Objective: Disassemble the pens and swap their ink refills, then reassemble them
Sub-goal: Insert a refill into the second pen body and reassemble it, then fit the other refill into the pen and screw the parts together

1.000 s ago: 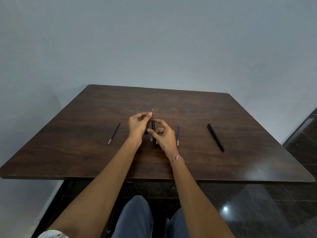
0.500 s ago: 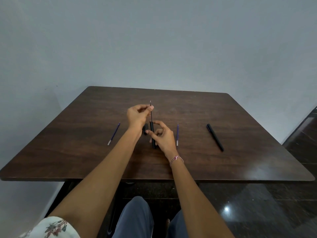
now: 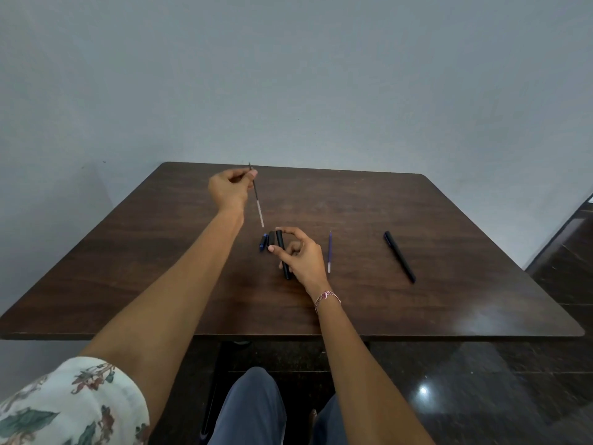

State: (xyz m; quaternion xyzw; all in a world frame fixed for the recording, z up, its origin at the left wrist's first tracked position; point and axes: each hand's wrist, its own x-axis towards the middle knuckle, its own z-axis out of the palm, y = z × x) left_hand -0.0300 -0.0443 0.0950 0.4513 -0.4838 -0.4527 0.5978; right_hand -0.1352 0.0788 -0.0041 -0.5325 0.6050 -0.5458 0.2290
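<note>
Left hand (image 3: 229,187) pinches the refill (image 3: 258,205) above the table (image 3: 449,220); right hand (image 3: 305,256) grips the black barrel (image 3: 281,247), just apart. Print too small to read.

From the right hand (image 3: 305,258), which is gripping a black barrel (image 3: 279,242), bare tabletop (image 3: 369,203) is lying open at 12 and 1 o'clock and at 5. A purple refill (image 3: 329,252) is lying just beside at 3 o'clock, a black pen (image 3: 399,256) farther out; small pen parts (image 3: 264,242) are crowding 9 o'clock, and the left hand (image 3: 228,187) is dangling a thin refill (image 3: 259,207) between 10 and 11.
</note>
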